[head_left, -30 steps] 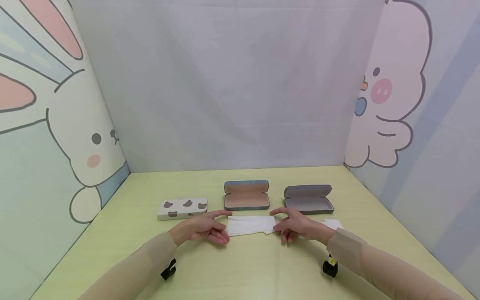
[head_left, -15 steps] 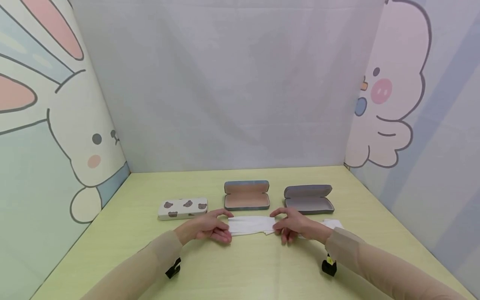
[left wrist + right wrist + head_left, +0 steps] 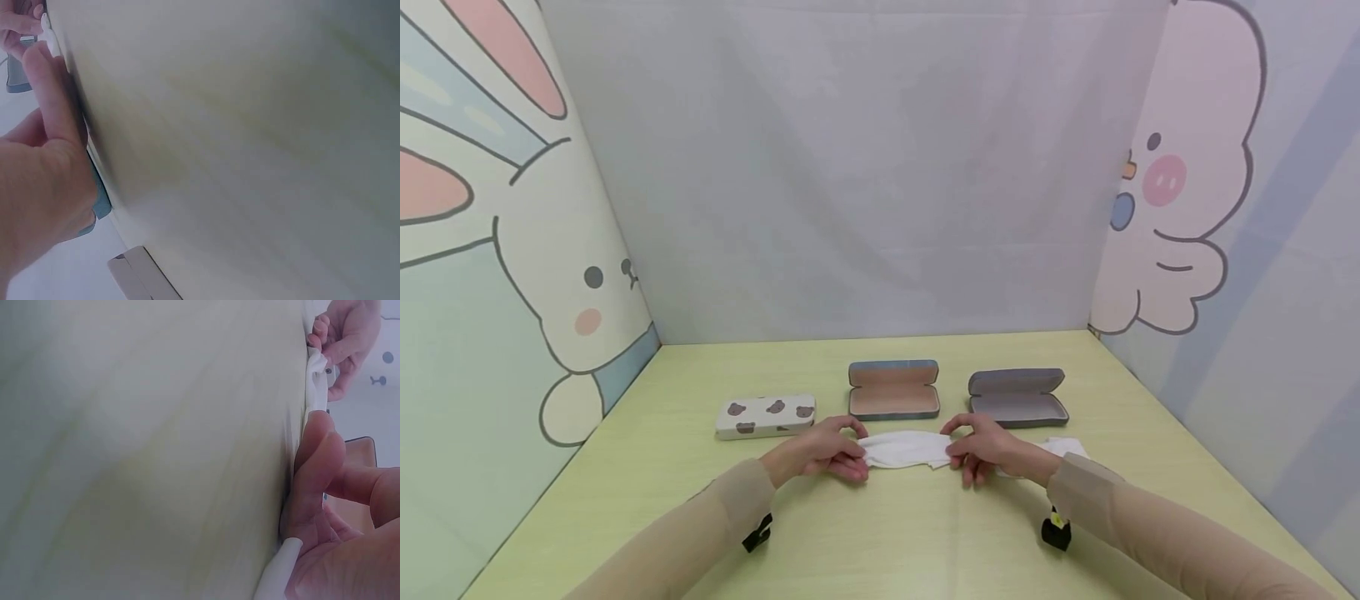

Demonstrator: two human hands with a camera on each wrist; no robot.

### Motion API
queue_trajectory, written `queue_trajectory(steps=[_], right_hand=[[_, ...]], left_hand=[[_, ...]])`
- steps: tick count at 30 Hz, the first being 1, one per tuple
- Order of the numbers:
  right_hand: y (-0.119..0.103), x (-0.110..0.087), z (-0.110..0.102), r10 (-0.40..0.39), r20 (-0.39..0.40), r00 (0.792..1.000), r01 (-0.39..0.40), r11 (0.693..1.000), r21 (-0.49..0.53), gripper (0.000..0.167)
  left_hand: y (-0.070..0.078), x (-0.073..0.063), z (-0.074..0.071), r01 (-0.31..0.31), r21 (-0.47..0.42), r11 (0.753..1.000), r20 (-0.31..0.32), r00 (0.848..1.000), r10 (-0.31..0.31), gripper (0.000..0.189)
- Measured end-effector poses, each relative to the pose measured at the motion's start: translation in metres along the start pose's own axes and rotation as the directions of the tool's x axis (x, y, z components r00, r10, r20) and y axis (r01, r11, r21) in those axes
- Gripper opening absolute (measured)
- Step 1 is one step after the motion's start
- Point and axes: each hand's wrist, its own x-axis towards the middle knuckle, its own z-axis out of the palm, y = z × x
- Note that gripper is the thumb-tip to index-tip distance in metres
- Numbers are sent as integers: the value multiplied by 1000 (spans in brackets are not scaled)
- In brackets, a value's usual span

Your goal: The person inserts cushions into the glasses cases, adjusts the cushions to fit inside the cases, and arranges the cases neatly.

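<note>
A folded white cloth (image 3: pixel 904 450) lies on the table between my two hands, its middle slightly bunched. My left hand (image 3: pixel 831 450) pinches the left end, with thumb and fingers curled at the edge. At the opposite end my right hand (image 3: pixel 988 450) holds the cloth between thumb and fingers. The right wrist view shows the cloth (image 3: pixel 317 394) gathered in folds by the left fingertips. A second white cloth (image 3: pixel 1063 447) lies partly hidden under the right wrist.
Behind the hands stand an open blue glasses case (image 3: pixel 893 402) with a pinkish lining and an open grey glasses case (image 3: pixel 1018 408). A closed white case (image 3: pixel 765 418) with bear prints sits to the left. Fabric walls enclose the table (image 3: pixel 880 542).
My left hand has moved right and drawn in the cloth's left end, so the cloth is now shorter and humped. The right hand has stayed almost still.
</note>
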Motion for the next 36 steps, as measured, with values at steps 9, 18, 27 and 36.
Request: queue_trajectory(steps=[9,18,27,36], right_hand=[[-2,0,3,14,-37,999,-15,1000,-17,21],[-7,1,2,21,-58,998,-22,999,-28,19],[-23,6,-8,-30,-53,998,28,999,-30,23],[-43,21,-22,-43,-93,995,42,999,-21,26]], left_hand=[[3,2,3,16,29,999,-33,999,-15,17],[4,3,2,32,6,999,-41,999,-32,14],[13,8,-8,-9,-9,1000,-59,998,9,12],[33,17,-23,-66,-30,997,-50,997,64,7]])
